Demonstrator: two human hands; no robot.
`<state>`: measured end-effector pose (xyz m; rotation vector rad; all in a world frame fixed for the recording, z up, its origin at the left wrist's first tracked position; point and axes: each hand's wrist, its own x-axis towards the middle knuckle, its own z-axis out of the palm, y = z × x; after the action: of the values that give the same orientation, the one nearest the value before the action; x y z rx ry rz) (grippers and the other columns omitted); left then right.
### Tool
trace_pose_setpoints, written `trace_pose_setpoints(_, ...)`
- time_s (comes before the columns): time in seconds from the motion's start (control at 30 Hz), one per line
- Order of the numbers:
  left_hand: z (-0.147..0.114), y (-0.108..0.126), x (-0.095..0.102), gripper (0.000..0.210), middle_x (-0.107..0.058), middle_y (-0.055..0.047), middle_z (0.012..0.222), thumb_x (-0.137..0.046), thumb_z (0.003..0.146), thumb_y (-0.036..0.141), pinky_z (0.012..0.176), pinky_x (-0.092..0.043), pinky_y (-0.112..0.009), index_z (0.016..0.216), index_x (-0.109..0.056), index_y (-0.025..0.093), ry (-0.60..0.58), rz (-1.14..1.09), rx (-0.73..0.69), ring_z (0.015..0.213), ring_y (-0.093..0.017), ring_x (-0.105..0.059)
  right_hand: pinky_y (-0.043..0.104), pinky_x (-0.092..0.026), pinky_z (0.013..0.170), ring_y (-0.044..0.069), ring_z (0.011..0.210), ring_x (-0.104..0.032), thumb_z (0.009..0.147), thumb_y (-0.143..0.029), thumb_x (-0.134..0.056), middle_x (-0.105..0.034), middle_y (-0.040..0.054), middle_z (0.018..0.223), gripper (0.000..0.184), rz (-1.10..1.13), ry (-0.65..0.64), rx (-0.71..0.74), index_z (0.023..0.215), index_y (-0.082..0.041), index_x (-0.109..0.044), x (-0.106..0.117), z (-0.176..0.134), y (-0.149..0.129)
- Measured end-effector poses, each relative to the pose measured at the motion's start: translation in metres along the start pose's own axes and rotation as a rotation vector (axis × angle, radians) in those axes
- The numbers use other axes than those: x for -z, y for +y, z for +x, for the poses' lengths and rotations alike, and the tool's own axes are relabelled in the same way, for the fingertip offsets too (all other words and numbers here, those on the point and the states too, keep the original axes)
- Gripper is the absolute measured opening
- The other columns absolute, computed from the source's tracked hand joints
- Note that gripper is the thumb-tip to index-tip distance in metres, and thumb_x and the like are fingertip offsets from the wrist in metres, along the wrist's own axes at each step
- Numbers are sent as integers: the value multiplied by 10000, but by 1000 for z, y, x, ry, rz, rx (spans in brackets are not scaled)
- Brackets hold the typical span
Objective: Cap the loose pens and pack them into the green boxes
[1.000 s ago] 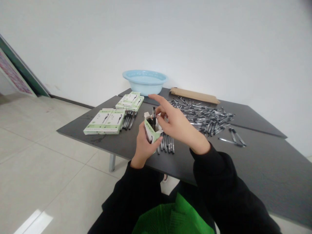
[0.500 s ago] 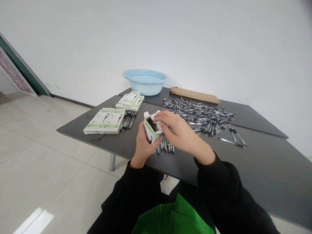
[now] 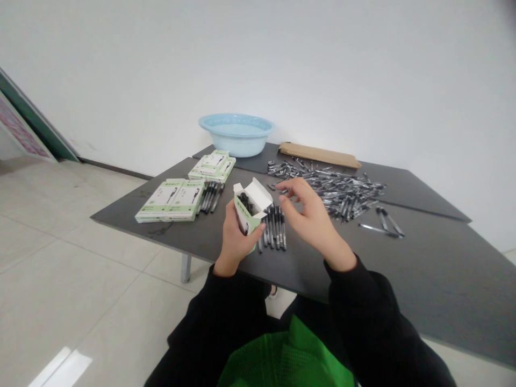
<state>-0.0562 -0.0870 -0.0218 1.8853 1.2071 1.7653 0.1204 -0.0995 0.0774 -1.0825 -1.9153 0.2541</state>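
Note:
My left hand (image 3: 236,239) is wrapped round a small white-and-green pen box (image 3: 246,216), tilted, with its top flaps up. Dark pen ends show inside the box's mouth. My right hand (image 3: 308,215) hovers just right of the box, its fingers loosely curved and thumb apart, with no pen clearly held. Below it and beside the box, a row of black pens (image 3: 276,228) lies on the dark table. Beyond my right hand spreads a large loose pile of clear-barrelled pens (image 3: 342,193).
Two closed pen boxes (image 3: 171,200) lie at the left, beside a small group of pens (image 3: 212,196). Behind them is a stack of boxes (image 3: 213,165). A blue basin (image 3: 237,137) and a flat brown cardboard piece (image 3: 320,155) sit by the wall. Several stray pens (image 3: 387,221) lie right.
My right hand has moved off the box's opening to the right, and its fingers have spread. The white top flap now stands uncovered. My left hand still holds the box in nearly the same place.

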Motion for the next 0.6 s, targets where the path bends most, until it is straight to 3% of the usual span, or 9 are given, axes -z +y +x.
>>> trace_pose_setpoints(0.03,0,0,0,715,-579,-133,1245,-731,734,339,995,-477,-423,1341,-398,163,-1,5,-4,1153,-285,-598,330,-478,799,196,853,-625,886,-197,-508,-693,88,1016,233,-52,-13,-104,1056,-170,-665,1,-3,11)
trace_pose_setpoints(0.1,1,0,0,708,-583,-128,1238,-728,733,323,998,-474,-422,1340,-399,166,-6,16,-1,1153,-284,-598,302,-453,730,181,748,-621,860,-183,-512,-720,78,913,212,-182,-156,-307,975,-158,-689,0,-8,36)
trace_pose_setpoints(0.27,1,-2,-1,705,-594,-119,1201,-734,728,334,982,-481,-418,1329,-404,169,3,37,-1,1135,-285,-605,285,-428,705,221,850,-675,854,-296,-545,-748,111,908,222,-374,-317,-588,894,-164,-719,-23,-13,78)
trace_pose_setpoints(0.4,1,-3,-1,705,-590,-121,1207,-728,735,347,981,-484,-426,1335,-401,173,1,41,-8,1136,-286,-602,305,-428,667,282,896,-696,833,-425,-583,-755,149,917,297,-488,-418,-687,842,-174,-741,-34,-12,82)
trace_pose_setpoints(0.6,1,-5,-2,708,-581,-121,1220,-729,729,330,977,-490,-429,1341,-405,182,5,61,-11,1147,-283,-596,284,-416,629,256,802,-703,821,-301,-574,-740,184,842,262,-536,-471,-673,839,-108,-750,-30,-19,89)
